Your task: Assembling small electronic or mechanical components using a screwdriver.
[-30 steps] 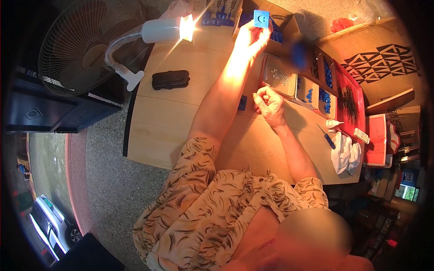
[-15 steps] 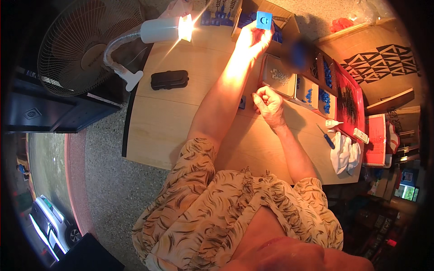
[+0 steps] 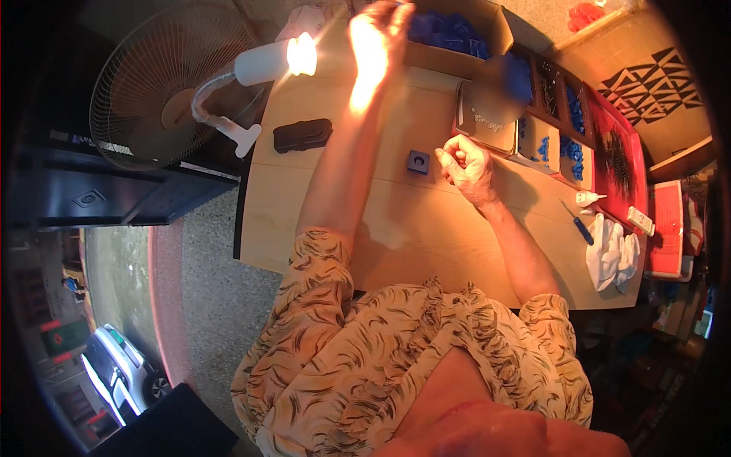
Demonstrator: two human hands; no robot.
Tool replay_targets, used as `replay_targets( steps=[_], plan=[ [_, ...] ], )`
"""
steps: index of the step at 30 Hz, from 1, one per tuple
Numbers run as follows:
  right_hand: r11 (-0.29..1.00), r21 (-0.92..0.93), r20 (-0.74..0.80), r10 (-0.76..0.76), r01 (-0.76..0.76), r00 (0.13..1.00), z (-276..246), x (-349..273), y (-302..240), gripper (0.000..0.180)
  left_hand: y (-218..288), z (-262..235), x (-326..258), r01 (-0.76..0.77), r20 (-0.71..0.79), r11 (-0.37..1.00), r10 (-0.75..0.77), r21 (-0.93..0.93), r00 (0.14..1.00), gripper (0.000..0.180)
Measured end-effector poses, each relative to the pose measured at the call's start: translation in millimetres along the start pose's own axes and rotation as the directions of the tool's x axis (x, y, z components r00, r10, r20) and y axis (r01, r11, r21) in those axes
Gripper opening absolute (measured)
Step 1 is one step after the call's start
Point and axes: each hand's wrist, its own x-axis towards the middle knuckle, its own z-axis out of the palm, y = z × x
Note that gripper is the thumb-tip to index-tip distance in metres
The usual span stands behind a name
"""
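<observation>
My left hand (image 3: 378, 34) reaches to the far edge of the table, beside the lamp and left of a cardboard box. It is overexposed and its fingertips run to the picture's upper edge, so I cannot make out whether it holds anything. Over the middle of the table my right hand (image 3: 470, 169) is closed, thumb against curled fingers. Whatever may be inside the pinch is hidden. Just left of it a small square blue block (image 3: 418, 161) with a round hole lies on the wooden table (image 3: 304, 206).
A lit lamp (image 3: 263, 65) and a fan (image 3: 171, 99) stand left, near a black case (image 3: 302, 135). Blue parts fill a cardboard box (image 3: 499, 30). Rightward are a tray of small pieces (image 3: 487, 129), a red tray (image 3: 609, 179), a screwdriver (image 3: 582, 228) and white gloves (image 3: 609, 255).
My left hand has moved left and farther away; the blue square piece it held up no longer shows. My right hand stays closed, and the block beside it is now in fuller view.
</observation>
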Motion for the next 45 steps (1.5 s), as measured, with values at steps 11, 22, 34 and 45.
replay_targets(
  steps=[11,22,34,45],
  plan=[
    [0.988,0.088,0.018,-0.128,0.126,0.992,2,1,3,0.020,-127,14,-36,0.135,0.107,0.880,-0.204,0.455,0.973,0.014],
    [0.995,0.070,0.022,-0.076,0.074,0.997,-1,1,1,0.020,-111,21,-24,0.151,0.249,0.850,-0.311,0.504,0.917,0.021],
    [0.989,0.082,0.090,-0.134,0.126,0.987,7,2,-6,0.018,-153,-1,-4,0.008,0.198,0.650,-0.244,0.760,0.949,0.024],
    [0.991,0.067,0.037,-0.122,0.119,0.992,0,3,1,0.019,-143,0,18,-0.032,0.035,0.901,0.019,0.433,0.999,0.029]
  ],
)
